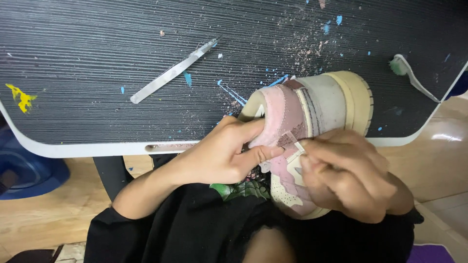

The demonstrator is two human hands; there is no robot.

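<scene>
Left hand [222, 156] and right hand [348, 178] grip pink sneaker [297, 114] at table [97, 146] edge.

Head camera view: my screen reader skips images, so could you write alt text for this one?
Two bare hands hold a pink and cream sneaker against the edge of a dark ribbed table; the left hand grips its side while the right hand pinches a small pale strip against it. A metal blade tool, a toothbrush and paint flecks lie on the table.
</scene>
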